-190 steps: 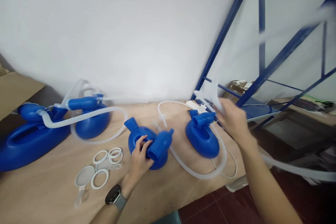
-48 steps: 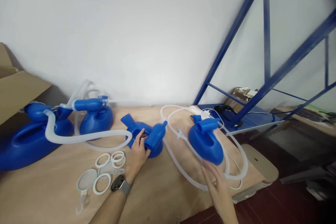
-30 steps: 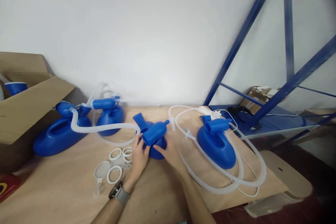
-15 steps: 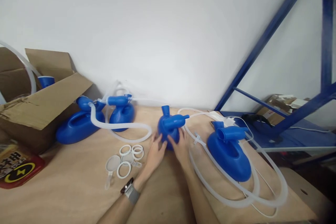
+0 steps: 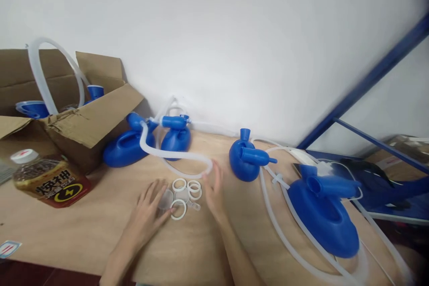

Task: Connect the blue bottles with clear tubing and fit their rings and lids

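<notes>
My left hand [image 5: 144, 212] lies low over the table with its fingers spread, beside a clear round cap [image 5: 166, 199]. Its thumb reaches the edge of a white ring [image 5: 185, 212]. On the other side of this small group of rings and clear caps is my right hand [image 5: 215, 192], open, with fingers stretched out close to the bend of a white corrugated hose [image 5: 181, 155]. Whether they touch the hose I cannot tell. A blue plastic urinal bottle [image 5: 244, 167] stands to the right of my right hand, apart from it.
Another blue bottle [image 5: 325, 219] with coiled clear tubing [image 5: 271, 214] lies at the right. Two more, a blue bottle [image 5: 125, 149] and a smaller-looking one [image 5: 176, 140], sit behind. A cardboard box [image 5: 97, 116] and a drink bottle [image 5: 53, 181] stand left. A blue metal frame [image 5: 368, 76] rises at right.
Both hands have let go of the middle blue bottle and moved left to the rings and clear caps. That bottle stands on the table. The view has turned left.
</notes>
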### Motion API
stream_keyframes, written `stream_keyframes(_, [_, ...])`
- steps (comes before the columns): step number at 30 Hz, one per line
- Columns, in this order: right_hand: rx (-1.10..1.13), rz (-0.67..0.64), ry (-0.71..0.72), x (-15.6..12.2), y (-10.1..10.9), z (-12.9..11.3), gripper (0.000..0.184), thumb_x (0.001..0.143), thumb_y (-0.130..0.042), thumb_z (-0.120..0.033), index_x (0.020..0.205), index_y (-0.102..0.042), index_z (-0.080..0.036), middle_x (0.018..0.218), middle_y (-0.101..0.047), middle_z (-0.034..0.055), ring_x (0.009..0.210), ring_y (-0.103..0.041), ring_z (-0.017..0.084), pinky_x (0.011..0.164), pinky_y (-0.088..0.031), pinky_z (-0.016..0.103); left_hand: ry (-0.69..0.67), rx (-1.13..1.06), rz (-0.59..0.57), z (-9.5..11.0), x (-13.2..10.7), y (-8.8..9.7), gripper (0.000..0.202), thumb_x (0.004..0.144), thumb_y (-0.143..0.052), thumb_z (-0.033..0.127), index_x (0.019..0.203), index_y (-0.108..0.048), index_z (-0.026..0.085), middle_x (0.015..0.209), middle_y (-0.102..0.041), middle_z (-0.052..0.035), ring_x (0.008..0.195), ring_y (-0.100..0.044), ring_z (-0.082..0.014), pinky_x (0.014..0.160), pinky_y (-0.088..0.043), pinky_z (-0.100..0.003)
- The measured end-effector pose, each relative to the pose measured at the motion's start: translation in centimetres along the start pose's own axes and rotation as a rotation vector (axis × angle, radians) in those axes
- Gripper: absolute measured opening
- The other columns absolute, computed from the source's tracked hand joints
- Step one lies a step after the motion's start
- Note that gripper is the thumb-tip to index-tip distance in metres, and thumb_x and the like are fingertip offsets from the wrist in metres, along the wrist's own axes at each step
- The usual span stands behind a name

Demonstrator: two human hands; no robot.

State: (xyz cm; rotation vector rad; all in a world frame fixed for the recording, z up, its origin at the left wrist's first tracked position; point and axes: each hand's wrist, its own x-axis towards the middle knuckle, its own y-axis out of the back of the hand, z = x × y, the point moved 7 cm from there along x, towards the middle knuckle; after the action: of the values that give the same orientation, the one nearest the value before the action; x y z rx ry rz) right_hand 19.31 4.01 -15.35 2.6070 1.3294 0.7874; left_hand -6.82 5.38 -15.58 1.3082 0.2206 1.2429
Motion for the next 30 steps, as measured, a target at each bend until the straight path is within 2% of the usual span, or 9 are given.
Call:
stream_keyframes(4, [-0.011, -0.109, -0.209, -2.0, -2.0, 2.3, 0.096, 0.101, -0.053, -0.057, 0.168, 0.004, -0.019, 0.171, -0.026, 0.0204, 0.162, -0.021, 0.031, 0.127, -0.029, 0.056, -0.085, 0.009, -0.196, -0.4, -1.9, -3.0, 0.042, 0.099, -0.059, 0.049, 0.135, -0.068, 0.027, 0.153, -0.058, -0.0147, 0.139, -0.056, -0.0344, 0.113, -0.048, -0.056])
stream_keyframes(6, [-0.086, -0.219, -0.241, -3.0, -2.4, 3.9, 0.101, 0.096, -0.061, -0.062, 0.169, -0.008, -0.016, 0.17, -0.029, 0.0229, 0.161, -0.021, 0.036, 0.126, -0.028, 0.061, -0.043, -0.003, -0.185, -0.2, -2.2, -3.7, 0.045, 0.101, -0.055, 0.048, 0.14, -0.064, 0.027, 0.155, -0.056, -0.0155, 0.141, -0.054, -0.0347, 0.117, -0.042, -0.059])
stream_keyframes(10, [-0.194, -0.449, -0.072, -4.8, -3.0, 3.9, 0.073, 0.092, -0.068, -0.059, 0.154, -0.051, -0.026, 0.164, -0.045, 0.0135, 0.157, -0.029, 0.04, 0.127, -0.024, 0.065, 0.066, -0.097, -0.141, 0.3, -1.8, -5.9, 0.066, 0.103, -0.05, 0.047, 0.159, -0.04, 0.014, 0.162, -0.045, -0.0239, 0.152, -0.04, -0.0404, 0.12, -0.037, -0.064])
stream_keyframes(14, [-0.261, -0.524, 0.077, -5.7, -2.5, 2.1, 0.055, 0.101, -0.057, -0.048, 0.154, -0.054, -0.031, 0.16, -0.051, 0.0081, 0.154, -0.037, 0.035, 0.126, -0.03, 0.063, 0.041, -0.153, -0.174, 1.7, -0.4, -8.6, 0.064, 0.105, -0.042, 0.037, 0.164, -0.031, 0.013, 0.169, -0.031, -0.0244, 0.159, -0.025, -0.0417, 0.118, -0.039, -0.067])
stream_keyframes(19, [-0.243, -0.475, 0.045, -5.7, 0.8, 2.4, 0.047, 0.102, -0.053, -0.048, 0.145, -0.063, -0.032, 0.154, -0.057, 0.009, 0.146, -0.049, 0.033, 0.123, -0.04, 0.057, -0.05, -0.209, -0.25, 5.4, 1.0, -9.6, 0.055, 0.106, -0.048, 0.043, 0.158, -0.047, 0.025, 0.165, -0.042, -0.0175, 0.155, -0.037, -0.038, 0.114, -0.048, -0.06])
stream_keyframes(22, [-0.17, -0.471, -0.064, -5.4, 3.5, 3.5, 0.049, 0.102, -0.052, -0.053, 0.142, -0.066, -0.029, 0.157, -0.053, 0.0103, 0.146, -0.05, 0.031, 0.123, -0.041, 0.052, -0.123, -0.24, -0.28, 6.7, 2.3, -8.0, 0.055, 0.105, -0.05, 0.046, 0.158, -0.047, 0.031, 0.163, -0.047, -0.0113, 0.151, -0.046, -0.0311, 0.112, -0.053, -0.051])
stream_keyframes(24, [-0.116, -0.435, -0.143, -4.8, 5.3, 4.2, 0.052, 0.101, -0.052, -0.057, 0.141, -0.067, -0.028, 0.158, -0.052, 0.0106, 0.147, -0.049, 0.031, 0.124, -0.04, 0.052, -0.141, -0.241, -0.281, 5.6, 3.7, -5.7, 0.047, 0.103, -0.054, 0.043, 0.149, -0.059, 0.034, 0.156, -0.057, -0.007, 0.143, -0.057, -0.0263, 0.109, -0.056, -0.042])
stream_keyframes(28, [-0.036, -0.325, -0.256, -2.7, 8.5, 5.0, 0.059, 0.094, -0.059, -0.063, 0.139, -0.067, -0.026, 0.15, -0.061, 0.012, 0.142, -0.055, 0.034, 0.121, -0.041, 0.057, 0.11, -0.072, -0.158, -2.7, 8.4, 1.3, 0.04, 0.103, -0.041, 0.035, 0.103, -0.08, 0.026, 0.106, -0.082, -0.0082, 0.095, -0.077, -0.0267, 0.083, -0.063, -0.037])
stream_keyframes(30, [-0.014, -0.3, -0.289, -1.8, 9.2, 5.1, 0.061, 0.092, -0.061, -0.065, 0.138, -0.067, -0.025, 0.147, -0.064, 0.0125, 0.139, -0.058, 0.035, 0.119, -0.044, 0.058, 0.279, 0.072, -0.036, -7.5, 11.0, 5.1, 0.042, 0.101, -0.042, 0.039, 0.122, -0.072, 0.018, 0.117, -0.077, -0.0165, 0.102, -0.073, -0.0341, 0.086, -0.06, -0.046])
